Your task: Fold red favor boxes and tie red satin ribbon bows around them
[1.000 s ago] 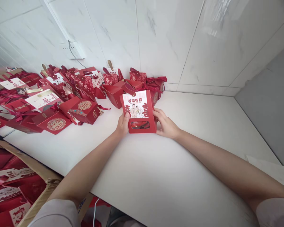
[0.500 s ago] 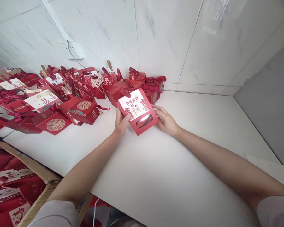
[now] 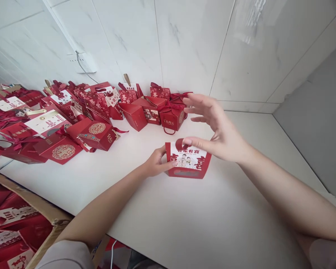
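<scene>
A red gift box (image 3: 189, 173) with a white printed panel and a ribbon loop on top stands on the white table in front of me. My left hand (image 3: 159, 162) grips its left side, thumb on the front face and fingers behind. Above its upper right corner my right hand (image 3: 212, 129) is raised with the fingers spread apart. The right thumb is by the ribbon loop; whether it touches the loop I cannot tell. The back of the box is hidden.
Red gift boxes (image 3: 95, 130) crowd the left and back of the white table (image 3: 156, 220). At lower left a cardboard carton (image 3: 42, 203) holds more red boxes. A tiled wall (image 3: 190, 48) stands behind, with a socket and a grey cable (image 3: 84, 66).
The gift box has come down and to the right, from tilted in both hands to upright on the table. My right hand has let go of its side and risen, fingers spreading.
</scene>
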Tool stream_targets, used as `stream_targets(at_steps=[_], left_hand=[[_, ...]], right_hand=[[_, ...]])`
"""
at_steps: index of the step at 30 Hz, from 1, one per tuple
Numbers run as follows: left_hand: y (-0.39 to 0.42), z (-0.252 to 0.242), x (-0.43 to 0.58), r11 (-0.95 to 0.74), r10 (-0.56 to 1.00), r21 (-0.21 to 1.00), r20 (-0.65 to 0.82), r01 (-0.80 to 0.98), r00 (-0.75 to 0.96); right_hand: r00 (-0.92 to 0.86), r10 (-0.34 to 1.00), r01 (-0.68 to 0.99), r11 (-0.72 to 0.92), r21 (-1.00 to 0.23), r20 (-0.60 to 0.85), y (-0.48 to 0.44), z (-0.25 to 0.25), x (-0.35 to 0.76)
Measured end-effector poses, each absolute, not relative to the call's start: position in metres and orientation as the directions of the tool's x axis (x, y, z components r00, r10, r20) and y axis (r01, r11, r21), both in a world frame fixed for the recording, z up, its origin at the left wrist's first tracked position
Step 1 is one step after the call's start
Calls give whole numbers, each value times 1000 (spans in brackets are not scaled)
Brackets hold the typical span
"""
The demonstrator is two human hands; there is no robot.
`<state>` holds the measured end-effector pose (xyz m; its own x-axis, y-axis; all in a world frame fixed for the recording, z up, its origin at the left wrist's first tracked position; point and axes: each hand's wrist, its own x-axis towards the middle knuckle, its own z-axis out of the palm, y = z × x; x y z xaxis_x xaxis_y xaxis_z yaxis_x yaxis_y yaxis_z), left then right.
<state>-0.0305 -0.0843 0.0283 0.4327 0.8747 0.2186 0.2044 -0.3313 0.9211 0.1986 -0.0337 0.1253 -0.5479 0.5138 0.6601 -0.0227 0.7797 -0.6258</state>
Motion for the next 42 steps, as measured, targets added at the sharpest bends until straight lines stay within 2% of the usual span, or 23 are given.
stream_targets(at_steps=[4, 6, 11, 15, 17, 19, 22, 24, 28, 32, 34, 38, 42], left_hand=[[-85, 28, -24, -332, 856, 925, 213, 186, 470], [-84, 27, -25, -344, 856, 919, 222, 192, 468], [-85, 31, -26, -294, 871, 932, 170, 212, 461], [-89, 40, -22, -273, 863, 936, 137, 220, 486], [-90, 44, -21, -286, 857, 929, 138, 236, 496], [-90, 44, -22, -308, 856, 913, 144, 268, 496], [-87, 38, -24, -344, 877, 890, 190, 301, 441], [-86, 32, -26, -363, 894, 880, 236, 305, 382], [-86, 38, -26, -443, 881, 844, 348, 302, 321], [-90, 85, -21, -498, 861, 762, 376, 415, 342], [-92, 118, -15, -493, 867, 688, 334, 532, 370], [-89, 169, 1, -503, 844, 514, 120, 695, 522], [-80, 184, 12, -439, 873, 475, 25, 763, 487]], right_hand=[[-740, 411, -76, 735, -674, 532, -45, 132, 204], [-777, 388, -97, 704, -703, 496, -43, 128, 203], [-603, 510, -126, 698, -705, 613, -30, 130, 207], [-559, 596, -12, 689, -724, 576, -28, 137, 213], [-606, 616, 37, 654, -756, 503, -29, 143, 215], [-714, 574, 73, 629, -774, 400, -29, 153, 217], [-855, 454, 135, 664, -736, 252, -29, 171, 222], [-881, 434, 190, 688, -701, 187, -30, 183, 225], [-851, 517, 309, 640, -704, 97, -37, 193, 236], [-799, 599, 492, 594, -636, -59, -43, 192, 246], [-779, 619, 548, 594, -589, -99, -45, 191, 249], [-804, 591, 519, 637, -570, -71, -51, 188, 246], [-820, 569, 499, 661, -560, -59, -56, 177, 237]])
